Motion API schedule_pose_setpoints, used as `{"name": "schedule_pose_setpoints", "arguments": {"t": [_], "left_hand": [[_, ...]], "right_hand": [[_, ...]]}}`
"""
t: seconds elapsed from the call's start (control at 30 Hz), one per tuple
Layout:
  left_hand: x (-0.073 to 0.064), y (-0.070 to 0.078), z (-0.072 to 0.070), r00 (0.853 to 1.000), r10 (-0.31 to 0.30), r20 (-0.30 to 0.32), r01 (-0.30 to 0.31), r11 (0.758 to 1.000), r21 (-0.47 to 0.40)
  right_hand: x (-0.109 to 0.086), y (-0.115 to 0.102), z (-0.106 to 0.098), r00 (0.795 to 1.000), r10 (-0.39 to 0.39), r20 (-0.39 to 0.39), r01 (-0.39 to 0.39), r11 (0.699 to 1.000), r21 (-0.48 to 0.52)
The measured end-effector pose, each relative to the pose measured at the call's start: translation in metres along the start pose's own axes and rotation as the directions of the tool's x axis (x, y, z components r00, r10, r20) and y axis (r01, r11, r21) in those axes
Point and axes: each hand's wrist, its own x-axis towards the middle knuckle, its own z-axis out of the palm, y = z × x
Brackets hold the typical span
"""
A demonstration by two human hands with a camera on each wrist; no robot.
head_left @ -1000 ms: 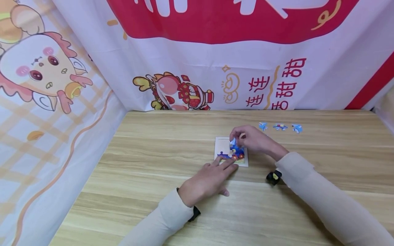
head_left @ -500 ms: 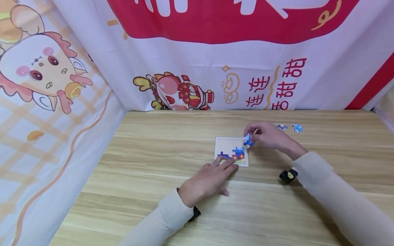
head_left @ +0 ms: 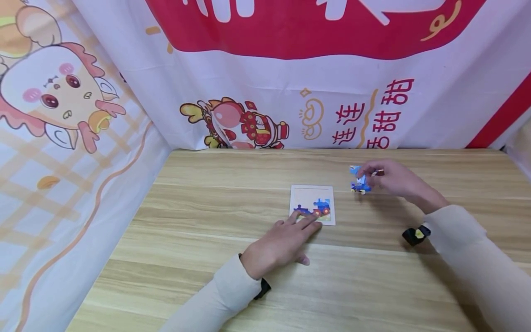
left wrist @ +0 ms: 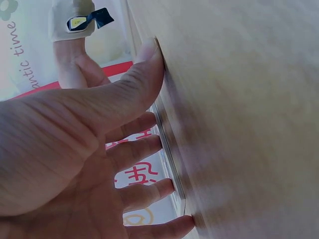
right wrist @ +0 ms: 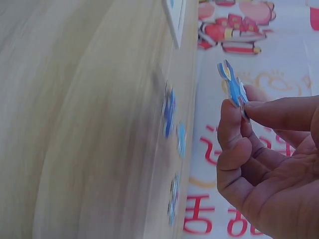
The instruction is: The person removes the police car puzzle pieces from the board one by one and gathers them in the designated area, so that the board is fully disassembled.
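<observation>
A small square puzzle board (head_left: 312,188) with a pale rim lies on the table, partly filled with blue and red train pieces (head_left: 322,206). My left hand (head_left: 282,240) rests with extended fingers on its front edge; in the left wrist view, the fingertips lie along the board's edge (left wrist: 169,154). To the right, my right hand (head_left: 390,179) pinches a light blue and white jigsaw piece (right wrist: 233,88) between thumb and fingers, raised above the table. Below that piece, a darker blue jigsaw piece (head_left: 359,189) shows close to the table.
Behind the right fingertips lies a light blue jigsaw piece (head_left: 353,169). Another piece (right wrist: 173,200) lies farther along the table in the right wrist view. A printed cloth (head_left: 249,74) hangs at the table's back edge, another cloth (head_left: 62,184) at the left.
My right hand has moved right, from over the puzzle board to beside the loose pieces, with blue puzzle pieces coming off the board along the way. My left hand has stayed still.
</observation>
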Motion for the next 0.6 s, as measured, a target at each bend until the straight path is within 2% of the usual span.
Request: {"name": "schedule_pose_setpoints", "arguments": {"t": [0.17, 0.3, 0.6], "left_hand": [[0.0, 0.0, -0.001, 1.0, -0.003, 0.007, 0.003, 1.0, -0.016], [0.0, 0.0, -0.001, 1.0, -0.002, 0.004, 0.002, 1.0, -0.015], [0.0, 0.0, 0.0, 1.0, -0.001, -0.005, 0.001, 1.0, 0.001]], "right_hand": [[-0.001, 0.021, -0.014, 1.0, 0.004, -0.005, -0.004, 1.0, -0.013], [-0.001, 0.033, -0.021, 0.999, 0.036, -0.006, -0.037, 0.999, -0.023], [0.006, 0.047, -0.027, 0.994, 0.104, 0.037, -0.105, 0.994, 0.012]]}}
